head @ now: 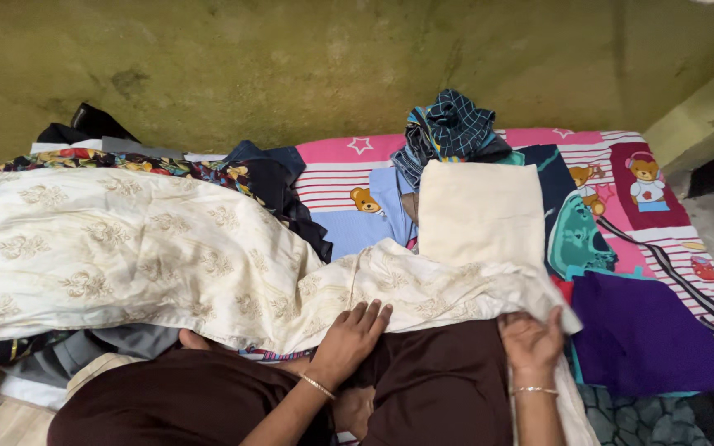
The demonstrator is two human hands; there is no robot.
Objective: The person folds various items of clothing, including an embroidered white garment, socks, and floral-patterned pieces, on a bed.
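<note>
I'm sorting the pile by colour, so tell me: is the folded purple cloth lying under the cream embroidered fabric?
No. The folded purple cloth lies uncovered on the bed, right of the cream embroidered fabric, beside the right hand.

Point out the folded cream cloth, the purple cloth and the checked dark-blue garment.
folded cream cloth (pixel 481 213), head view, middle of its flat top.
purple cloth (pixel 650 334), head view, centre of its surface.
checked dark-blue garment (pixel 456 124), head view, top of the bundle.

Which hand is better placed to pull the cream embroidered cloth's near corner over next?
Probably the right hand: it already pinches the cream embroidered cloth at its near right corner. The left hand only rests flat on the cloth's edge mid-way.
</note>
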